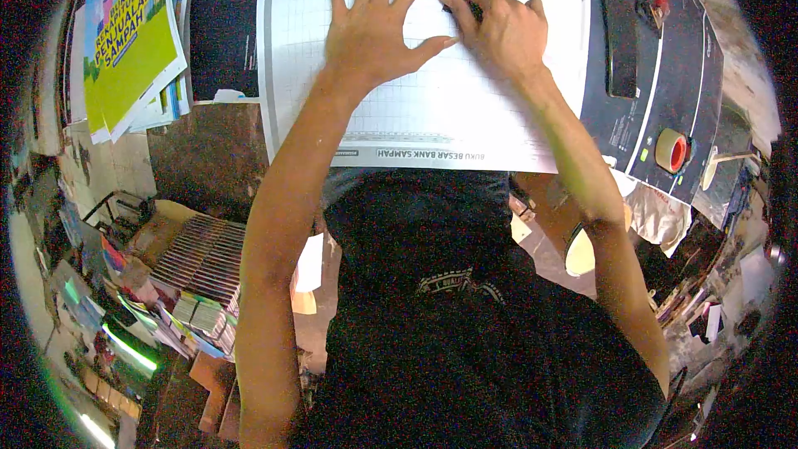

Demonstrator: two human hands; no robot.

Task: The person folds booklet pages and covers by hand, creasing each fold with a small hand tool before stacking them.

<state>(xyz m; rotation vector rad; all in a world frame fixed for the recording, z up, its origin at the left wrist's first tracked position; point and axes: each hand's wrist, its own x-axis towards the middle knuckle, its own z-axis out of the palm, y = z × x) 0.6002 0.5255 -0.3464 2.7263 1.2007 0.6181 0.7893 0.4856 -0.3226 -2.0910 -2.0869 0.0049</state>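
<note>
A large white sheet (449, 108) with a printed grid lies before me, its heading "BUKU BESAR BANK SAMPAH" upside down along the near edge. My left hand (370, 37) rests flat on it with the fingers spread, holding nothing. Just to the right, my right hand (511, 37) is closed around a small dark object (475, 11) over the upper part of the sheet. Most of that object is hidden by the fingers, so its kind cannot be made out. The two thumbs are close together but apart.
Colourful booklets (137, 41) are stacked at the left. On the dark surface at the right are a black phone-like slab (619, 46), a roll of tape (671, 150) and a red-and-black item (659, 4). Bundled papers (204, 320) stand lower left.
</note>
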